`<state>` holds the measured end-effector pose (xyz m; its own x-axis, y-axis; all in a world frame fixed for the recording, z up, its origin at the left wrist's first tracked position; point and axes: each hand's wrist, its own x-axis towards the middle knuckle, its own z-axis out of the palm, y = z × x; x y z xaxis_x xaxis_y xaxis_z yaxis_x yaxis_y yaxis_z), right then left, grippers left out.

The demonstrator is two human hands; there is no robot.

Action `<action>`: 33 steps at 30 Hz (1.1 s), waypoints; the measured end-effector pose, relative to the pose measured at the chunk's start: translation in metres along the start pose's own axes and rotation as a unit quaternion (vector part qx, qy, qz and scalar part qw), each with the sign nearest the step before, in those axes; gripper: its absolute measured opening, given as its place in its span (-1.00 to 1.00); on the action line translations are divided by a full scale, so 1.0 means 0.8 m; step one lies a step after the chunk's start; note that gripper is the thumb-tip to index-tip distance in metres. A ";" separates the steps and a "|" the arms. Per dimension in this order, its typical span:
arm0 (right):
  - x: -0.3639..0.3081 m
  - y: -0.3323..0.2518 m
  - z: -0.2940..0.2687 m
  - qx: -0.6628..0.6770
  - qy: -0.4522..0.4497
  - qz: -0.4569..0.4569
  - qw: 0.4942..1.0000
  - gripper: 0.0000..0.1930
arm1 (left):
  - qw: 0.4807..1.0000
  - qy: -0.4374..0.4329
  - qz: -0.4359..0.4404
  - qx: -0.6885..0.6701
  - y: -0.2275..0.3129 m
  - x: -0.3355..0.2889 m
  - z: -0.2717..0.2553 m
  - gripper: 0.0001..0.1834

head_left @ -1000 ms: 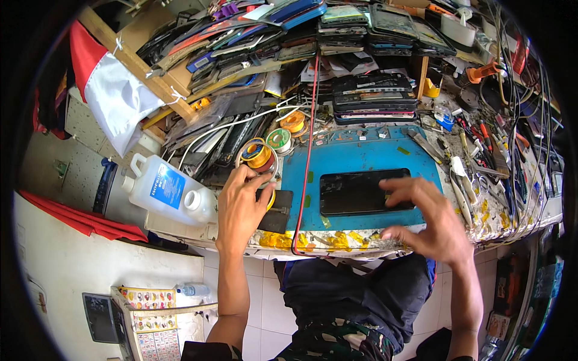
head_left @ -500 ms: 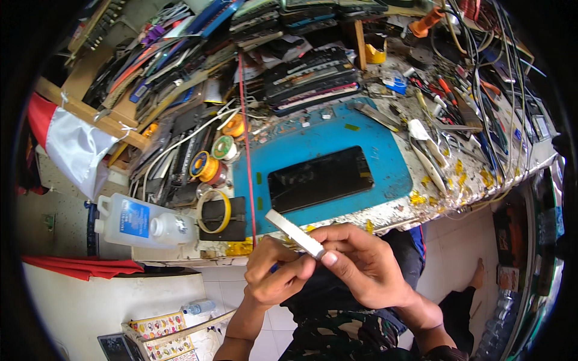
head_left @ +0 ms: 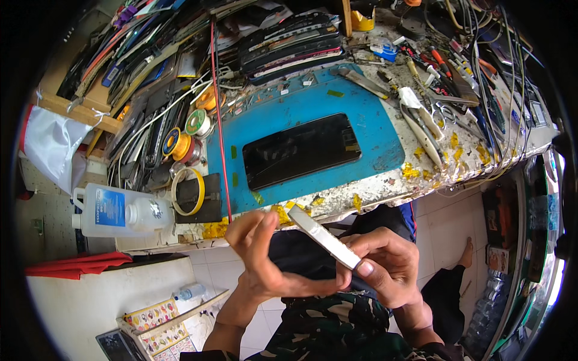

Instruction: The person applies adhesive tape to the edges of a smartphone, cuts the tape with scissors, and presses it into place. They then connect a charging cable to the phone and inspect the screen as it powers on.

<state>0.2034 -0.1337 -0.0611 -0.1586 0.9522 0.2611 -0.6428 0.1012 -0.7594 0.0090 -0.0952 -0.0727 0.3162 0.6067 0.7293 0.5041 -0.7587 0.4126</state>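
Note:
My right hand (head_left: 388,265) pinches the lower end of a slim whitish slab (head_left: 325,237), seen edge-on and tilted, between thumb and fingers. It is held in front of the bench edge, above my lap; its broad faces do not show, so I cannot tell its exact kind. My left hand (head_left: 256,259) is beside it with fingers spread, one long digit reaching across to the right fingertips below the slab. Beyond both hands, a black phone (head_left: 301,151) lies flat on a blue work mat (head_left: 376,141).
Left on the bench are a yellow tape roll (head_left: 188,191), solder spools (head_left: 176,144) and a white plastic jug (head_left: 102,210). Stacked phone parts (head_left: 292,45) line the back. Pliers and tweezers (head_left: 421,123) lie at right. A red cord (head_left: 220,120) crosses the mat's left side.
My left hand has come off the slab's side and opened, its fingers spreading. The slab has moved right and down with my right hand. The view has shifted, bringing the bench higher.

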 end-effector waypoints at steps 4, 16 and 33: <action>0.001 0.002 0.004 -0.059 -0.014 0.035 0.998 -0.81 | 0.998 -0.039 0.012 -0.038 0.000 0.014 0.003 0.19; 0.021 -0.025 -0.016 -0.402 -0.068 -0.146 0.901 -0.71 | 0.985 -0.161 0.014 -0.054 0.008 0.029 -0.015 0.03; 0.016 -0.045 -0.023 -0.417 -0.077 -0.075 0.902 -0.78 | 0.970 -0.207 -0.004 -0.125 0.009 0.029 -0.024 0.15</action>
<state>0.2381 -0.1199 -0.0410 -0.2606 0.8647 0.4295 0.1128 0.4691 -0.8759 0.0044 -0.0910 -0.0427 0.6348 0.6174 0.4646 0.3146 -0.7557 0.5744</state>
